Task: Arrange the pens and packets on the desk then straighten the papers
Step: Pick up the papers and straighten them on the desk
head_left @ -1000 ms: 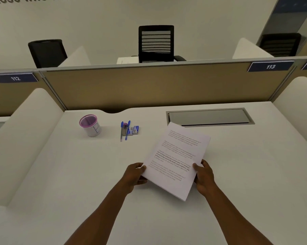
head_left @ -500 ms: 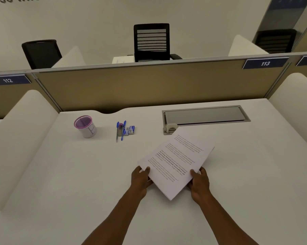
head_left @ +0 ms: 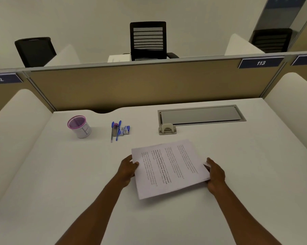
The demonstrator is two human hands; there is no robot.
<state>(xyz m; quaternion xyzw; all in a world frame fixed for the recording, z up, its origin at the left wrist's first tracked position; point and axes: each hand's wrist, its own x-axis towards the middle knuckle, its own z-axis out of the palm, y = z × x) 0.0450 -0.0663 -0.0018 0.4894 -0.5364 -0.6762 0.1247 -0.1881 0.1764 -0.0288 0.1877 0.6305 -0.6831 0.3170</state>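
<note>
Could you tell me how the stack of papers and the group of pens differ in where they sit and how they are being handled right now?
The stack of papers lies near the desk's front edge, gripped at its sides by the left hand and right hand; the pens lie farther back, untouched. The papers sit askew, while the pens lie roughly parallel, beside small packets. Both rest on the white desk.

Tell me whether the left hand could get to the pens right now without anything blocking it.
Probably yes. The pens lie beyond and slightly left of the left hand, with only bare desk between. But that hand grips the papers together with the right hand, so it must let go first.
</note>
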